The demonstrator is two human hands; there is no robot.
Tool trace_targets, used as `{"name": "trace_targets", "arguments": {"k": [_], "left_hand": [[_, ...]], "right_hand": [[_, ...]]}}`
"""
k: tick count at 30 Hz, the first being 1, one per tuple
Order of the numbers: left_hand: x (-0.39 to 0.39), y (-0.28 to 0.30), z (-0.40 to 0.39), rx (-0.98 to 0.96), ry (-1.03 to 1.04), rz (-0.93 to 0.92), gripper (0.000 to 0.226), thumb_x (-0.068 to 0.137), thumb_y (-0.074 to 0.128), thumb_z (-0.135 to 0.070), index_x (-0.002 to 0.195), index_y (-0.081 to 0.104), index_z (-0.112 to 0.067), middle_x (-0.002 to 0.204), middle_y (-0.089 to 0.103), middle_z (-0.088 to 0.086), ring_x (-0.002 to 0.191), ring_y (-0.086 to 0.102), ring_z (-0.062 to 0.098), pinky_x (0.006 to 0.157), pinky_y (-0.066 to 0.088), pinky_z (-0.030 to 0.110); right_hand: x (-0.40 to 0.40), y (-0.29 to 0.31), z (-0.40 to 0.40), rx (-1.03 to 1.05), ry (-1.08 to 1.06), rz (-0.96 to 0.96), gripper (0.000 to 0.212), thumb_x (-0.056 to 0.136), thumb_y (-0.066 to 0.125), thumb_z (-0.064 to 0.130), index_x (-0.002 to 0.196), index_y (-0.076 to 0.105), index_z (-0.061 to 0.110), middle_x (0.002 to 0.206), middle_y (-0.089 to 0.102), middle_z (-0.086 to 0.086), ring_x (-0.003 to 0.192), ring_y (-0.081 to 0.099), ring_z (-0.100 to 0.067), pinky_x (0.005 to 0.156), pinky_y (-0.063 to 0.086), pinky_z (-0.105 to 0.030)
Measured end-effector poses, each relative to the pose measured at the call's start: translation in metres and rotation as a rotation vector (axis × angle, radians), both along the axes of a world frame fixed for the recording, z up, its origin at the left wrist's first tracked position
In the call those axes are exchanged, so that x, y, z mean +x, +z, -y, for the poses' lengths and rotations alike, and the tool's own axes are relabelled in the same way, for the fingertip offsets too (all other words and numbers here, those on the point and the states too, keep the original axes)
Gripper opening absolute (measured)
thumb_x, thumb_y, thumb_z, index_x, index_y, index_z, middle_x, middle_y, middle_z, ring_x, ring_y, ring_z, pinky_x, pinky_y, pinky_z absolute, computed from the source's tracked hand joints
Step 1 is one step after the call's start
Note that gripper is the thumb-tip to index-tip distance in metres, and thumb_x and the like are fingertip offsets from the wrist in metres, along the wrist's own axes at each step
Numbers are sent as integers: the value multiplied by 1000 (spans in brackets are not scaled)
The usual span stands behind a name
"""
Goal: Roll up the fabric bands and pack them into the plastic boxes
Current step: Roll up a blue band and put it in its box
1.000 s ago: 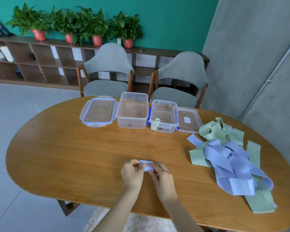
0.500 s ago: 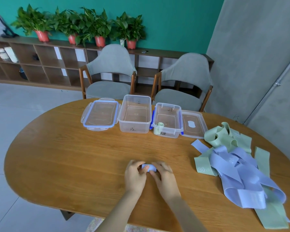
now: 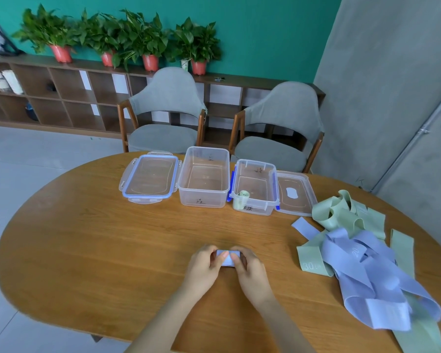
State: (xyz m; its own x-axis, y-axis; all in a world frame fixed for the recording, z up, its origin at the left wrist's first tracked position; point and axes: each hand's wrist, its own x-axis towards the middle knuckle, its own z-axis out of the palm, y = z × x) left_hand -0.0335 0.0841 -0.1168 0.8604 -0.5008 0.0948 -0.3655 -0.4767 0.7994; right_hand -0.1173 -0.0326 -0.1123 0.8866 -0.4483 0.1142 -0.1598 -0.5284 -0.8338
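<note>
A small rolled blue band (image 3: 227, 259) sits just above the wooden table (image 3: 99, 250), held between both hands. My left hand (image 3: 204, 265) grips its left end and my right hand (image 3: 250, 268) grips its right end, thumbs on top. Two clear plastic boxes stand at the far side: the left box (image 3: 203, 177) holds nothing, and the right box (image 3: 256, 187) has a rolled green band (image 3: 243, 195) in its near left corner. A loose heap of blue bands (image 3: 372, 271) and green bands (image 3: 344, 215) lies at the right.
Two box lids lie flat beside the boxes, a blue-rimmed lid (image 3: 149, 177) to the left and a clear lid (image 3: 294, 193) to the right. Two grey chairs (image 3: 163, 115) stand behind the table, with a shelf and potted plants (image 3: 148, 42) along the back wall.
The flat tail of the blue band seen a second ago has been wound in, so the band is now a compact roll between my fingers. The camera view has shifted slightly.
</note>
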Motion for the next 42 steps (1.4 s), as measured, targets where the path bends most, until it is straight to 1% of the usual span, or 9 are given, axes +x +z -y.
{"name": "trace_targets", "arguments": {"k": [2, 5, 7, 17, 21, 26, 33, 37, 42], "left_hand": [[-5, 7, -3, -91, 0, -80, 24, 90, 61, -31, 85, 63, -8, 63, 48, -8, 53, 41, 4, 55, 32, 16], [-12, 20, -10, -264, -86, -195, 1, 87, 66, -21, 88, 66, -20, 72, 62, -6, 64, 55, 4, 65, 44, 18], [-17, 30, -15, -320, -116, -231, 7, 86, 68, -16, 91, 67, -20, 79, 67, -2, 72, 61, 6, 69, 48, 19], [-44, 70, -29, -636, -7, -661, 28, 89, 63, -25, 82, 68, 2, 58, 49, 2, 50, 38, 11, 52, 29, 23], [-50, 79, -36, -548, -20, -507, 27, 88, 63, -27, 72, 65, -5, 62, 56, 5, 52, 44, 10, 51, 37, 20], [-47, 84, -41, -514, -30, -414, 25, 89, 63, -24, 80, 65, -1, 62, 58, 1, 54, 48, 7, 54, 40, 17], [-29, 74, -38, -425, 159, -371, 28, 86, 66, -35, 74, 70, -10, 56, 62, -3, 58, 56, 8, 66, 44, 30], [-19, 80, -43, -523, 112, -435, 38, 87, 65, -30, 78, 64, 7, 56, 56, 2, 51, 45, 13, 53, 38, 21], [16, 89, -46, -557, 52, -432, 30, 92, 59, -22, 85, 65, 6, 62, 57, 4, 50, 43, 11, 51, 37, 18]], "right_hand": [[-3, 9, -4, 87, 4, 2, 15, 97, 50, 23, 96, 61, 33, 94, 67, 15, 94, 59, 0, 85, 43, -16], [-8, 20, -7, 183, 4, -24, 15, 99, 47, 28, 96, 61, 32, 93, 67, 16, 94, 59, 4, 83, 42, -12], [-12, 25, -9, 233, -16, -12, 22, 99, 45, 33, 105, 64, 23, 97, 67, 13, 96, 59, 2, 83, 41, -11], [-33, 52, -28, 154, 34, 171, 18, 96, 52, 28, 111, 61, 21, 86, 71, 7, 81, 66, -8, 76, 50, -24], [-34, 54, -32, 130, -4, 162, 16, 98, 49, 26, 101, 65, 24, 79, 68, 12, 74, 63, -5, 72, 48, -25], [-30, 62, -40, 256, 3, 128, 20, 98, 48, 26, 93, 67, 19, 69, 62, 4, 66, 54, -5, 67, 47, -35], [-15, 68, -49, 280, 19, 132, 29, 99, 45, 25, 86, 65, 8, 62, 57, 5, 53, 46, -6, 56, 39, -22], [3, 74, -43, 314, 36, 63, 28, 99, 46, 22, 84, 65, 9, 60, 56, 8, 51, 45, -6, 56, 39, -20], [42, 89, -34, 325, 90, -31, 25, 99, 47, 22, 87, 67, 11, 62, 54, 8, 49, 43, -6, 53, 36, -16]]}}
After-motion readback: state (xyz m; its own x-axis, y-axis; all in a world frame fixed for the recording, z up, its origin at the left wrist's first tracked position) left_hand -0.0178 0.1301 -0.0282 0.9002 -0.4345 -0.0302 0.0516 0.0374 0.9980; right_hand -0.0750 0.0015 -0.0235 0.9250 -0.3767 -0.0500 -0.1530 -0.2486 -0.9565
